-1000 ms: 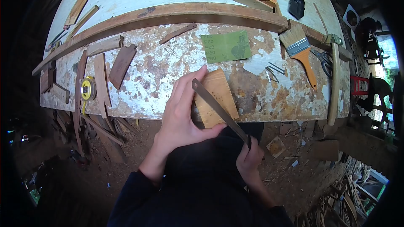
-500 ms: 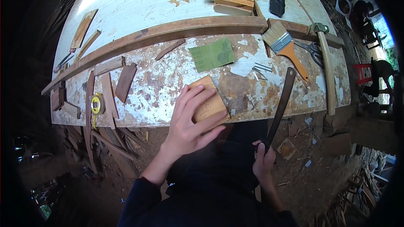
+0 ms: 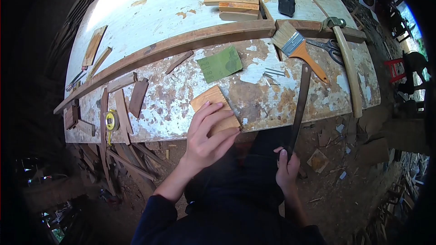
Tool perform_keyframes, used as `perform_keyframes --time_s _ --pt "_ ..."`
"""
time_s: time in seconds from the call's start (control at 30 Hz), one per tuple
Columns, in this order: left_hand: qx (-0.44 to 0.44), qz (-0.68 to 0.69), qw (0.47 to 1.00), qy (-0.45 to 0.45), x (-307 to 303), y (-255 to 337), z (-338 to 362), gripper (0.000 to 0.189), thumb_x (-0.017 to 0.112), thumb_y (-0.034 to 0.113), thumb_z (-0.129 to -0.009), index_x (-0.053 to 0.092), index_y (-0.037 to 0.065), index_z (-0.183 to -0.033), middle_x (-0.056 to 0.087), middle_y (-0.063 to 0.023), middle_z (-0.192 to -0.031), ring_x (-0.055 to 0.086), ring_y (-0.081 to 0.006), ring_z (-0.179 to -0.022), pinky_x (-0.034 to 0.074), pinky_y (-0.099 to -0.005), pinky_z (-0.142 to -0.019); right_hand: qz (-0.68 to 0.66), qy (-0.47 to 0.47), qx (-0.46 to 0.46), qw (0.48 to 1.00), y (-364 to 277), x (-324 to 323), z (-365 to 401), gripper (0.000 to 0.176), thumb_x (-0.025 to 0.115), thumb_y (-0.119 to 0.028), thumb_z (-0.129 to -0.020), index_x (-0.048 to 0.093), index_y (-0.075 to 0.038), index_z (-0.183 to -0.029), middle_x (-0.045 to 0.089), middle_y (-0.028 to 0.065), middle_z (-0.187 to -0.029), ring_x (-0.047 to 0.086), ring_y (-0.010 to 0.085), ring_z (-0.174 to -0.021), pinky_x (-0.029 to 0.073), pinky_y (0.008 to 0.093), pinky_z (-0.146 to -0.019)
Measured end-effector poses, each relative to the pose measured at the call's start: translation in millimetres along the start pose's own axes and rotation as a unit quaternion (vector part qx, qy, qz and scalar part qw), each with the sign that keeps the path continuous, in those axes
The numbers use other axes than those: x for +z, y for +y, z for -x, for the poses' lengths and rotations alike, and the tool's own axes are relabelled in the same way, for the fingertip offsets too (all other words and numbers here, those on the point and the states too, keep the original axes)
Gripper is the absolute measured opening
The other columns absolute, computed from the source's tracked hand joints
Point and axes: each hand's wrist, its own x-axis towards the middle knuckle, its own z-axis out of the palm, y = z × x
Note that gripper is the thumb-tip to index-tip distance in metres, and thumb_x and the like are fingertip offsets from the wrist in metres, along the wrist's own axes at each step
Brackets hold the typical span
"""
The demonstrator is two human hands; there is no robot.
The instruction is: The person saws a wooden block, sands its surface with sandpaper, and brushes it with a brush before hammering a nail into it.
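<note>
My left hand is closed over a light wooden block at the bench's near edge. Its fingers lie across the lower part of the block, and the upper part shows; the block's right edge looks toothed. In my right hand, beyond the edge and lower than the bench top, is the grip end of a long dark blade with a hole near its tip, probably a saw. The blade points up and slightly right. Green sandpaper lies just past the block, with several nails to its right.
A paintbrush, scissors and a hammer lie to the right. A long wooden bar crosses the worn bench. On the left are wood strips and a yellow tape measure. Stacked wood pieces and a black case sit farther back.
The view has shifted a little. My left hand has slid toward the near end of the block, leaving more of its top bare. My right hand still holds the dark blade.
</note>
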Motion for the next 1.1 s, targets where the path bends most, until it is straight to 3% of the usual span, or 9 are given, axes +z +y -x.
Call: perform_keyframes --time_s 0.27,0.37,0.4,0.53,0.63,0.77,0.87,1.0,1.1 --pt "-0.127 -0.039 0.991 -0.032 -17 -2 -7 0.096 0.100 0.036 -0.076 0.061 0.004 -0.158 0.054 -0.0256 -0.160 0.053 -0.0462 -0.148 0.042 -0.0570 -0.122 -0.034 -0.061 -0.030 0.997 -6 7 -8 0.025 0.054 -0.018 -0.120 0.074 -0.005 -0.115 0.048 -0.0111 -0.071 0.038 -0.0016 -0.059 0.027 0.0235 -0.054" --pt "-0.127 -0.042 0.990 -0.048 -23 -9 -4 0.099 0.100 0.044 -0.074 0.061 0.003 -0.156 0.053 -0.0265 -0.159 0.055 -0.0467 -0.143 0.042 -0.0602 -0.120 -0.037 -0.078 -0.024 0.996 -11 15 -11 0.021 0.056 -0.013 -0.117 0.075 -0.003 -0.115 0.043 -0.0078 -0.065 0.038 0.0018 -0.057 0.029 0.0274 -0.055" --pt "-0.128 -0.089 0.986 -0.052 -24 -8 -2 0.112 0.102 0.053 -0.073 0.055 0.002 -0.162 0.052 -0.0252 -0.157 0.054 -0.0438 -0.142 0.044 -0.0551 -0.118 -0.037 -0.082 -0.021 0.996 -12 17 -12 0.019 0.057 -0.010 -0.115 0.075 -0.003 -0.115 0.041 -0.0062 -0.062 0.039 0.0034 -0.056 0.030 0.0294 -0.055" --pt "-0.191 -0.130 0.973 -0.014 -20 7 -2 0.118 0.098 0.068 -0.071 0.057 0.002 -0.160 0.052 -0.0228 -0.143 0.054 -0.0426 -0.134 0.045 -0.0556 -0.114 -0.035 -0.093 -0.023 0.995 -9 20 -12 0.021 0.055 -0.013 -0.117 0.074 -0.003 -0.116 0.043 -0.0072 -0.065 0.038 0.0018 -0.057 0.029 0.0274 -0.055" --pt "-0.159 -0.120 0.979 -0.033 -35 5 -3 0.123 0.098 0.069 -0.070 0.053 0.003 -0.164 0.052 -0.0247 -0.148 0.054 -0.0439 -0.136 0.043 -0.0567 -0.116 -0.035 -0.101 -0.021 0.994 -6 18 -11 0.026 0.053 -0.019 -0.120 0.074 -0.005 -0.117 0.050 -0.0103 -0.072 0.038 -0.0016 -0.059 0.029 0.0224 -0.055" --pt "-0.082 -0.065 0.986 -0.131 -61 -16 -16 0.116 0.100 0.052 -0.074 0.050 0.003 -0.166 0.052 -0.0233 -0.163 0.050 -0.0464 -0.148 0.036 -0.0626 -0.125 -0.052 -0.089 -0.017 0.994 -4 22 -11 0.025 0.052 -0.021 -0.121 0.072 -0.006 -0.121 0.046 -0.0116 -0.071 0.036 -0.0023 -0.059 0.029 0.0215 -0.054" --pt "-0.087 -0.025 0.983 -0.158 -63 -29 -15 0.105 0.099 0.037 -0.078 0.051 0.005 -0.166 0.054 -0.0204 -0.161 0.051 -0.0459 -0.146 0.040 -0.0618 -0.123 -0.060 -0.098 -0.015 0.993 -4 23 -11 0.026 0.051 -0.022 -0.122 0.072 -0.006 -0.122 0.044 -0.0122 -0.072 0.035 -0.0025 -0.059 0.029 0.0210 -0.054" --pt "-0.119 -0.059 0.985 -0.108 -52 -26 -10 0.110 0.100 0.033 -0.076 0.047 0.003 -0.168 0.057 -0.0227 -0.154 0.055 -0.0438 -0.141 0.044 -0.0547 -0.120 -0.058 -0.102 -0.017 0.993 -6 25 -12 0.027 0.050 -0.022 -0.122 0.072 -0.006 -0.122 0.043 -0.0122 -0.073 0.035 -0.0025 -0.060 0.030 0.0208 -0.054" --pt "-0.167 -0.098 0.978 -0.077 -39 -9 -11 0.112 0.101 0.034 -0.076 0.046 0.002 -0.168 0.058 -0.0228 -0.149 0.057 -0.0425 -0.138 0.046 -0.0518 -0.118 -0.056 -0.100 0.006 0.993 -6 25 -12 0.024 0.055 -0.016 -0.117 0.074 -0.002 -0.121 0.053 -0.0044 -0.067 0.049 0.0036 -0.059 0.037 0.0264 -0.056"
